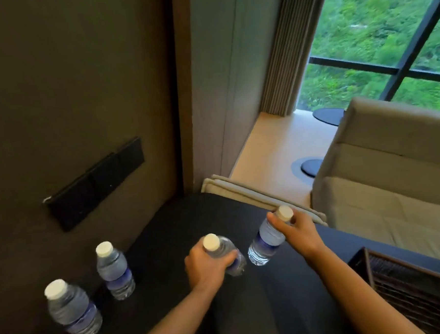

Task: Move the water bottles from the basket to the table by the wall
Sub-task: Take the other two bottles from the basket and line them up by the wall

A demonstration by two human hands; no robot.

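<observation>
Four clear water bottles, white-capped with blue labels; two stand upright on the dark desk (181,223) by the wall, the near bottle (73,311) and the far bottle (115,272); the third bottle (228,256) and the fourth bottle (269,238) are tilted, held; the woven basket (410,291) sits at right.

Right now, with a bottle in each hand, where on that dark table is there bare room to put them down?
Bare tabletop lies between the standing bottle by the wall and the left hand, and beyond both hands toward the far rounded edge. The near-left corner holds another bottle. The basket borders the right side, beside the right hand.
</observation>
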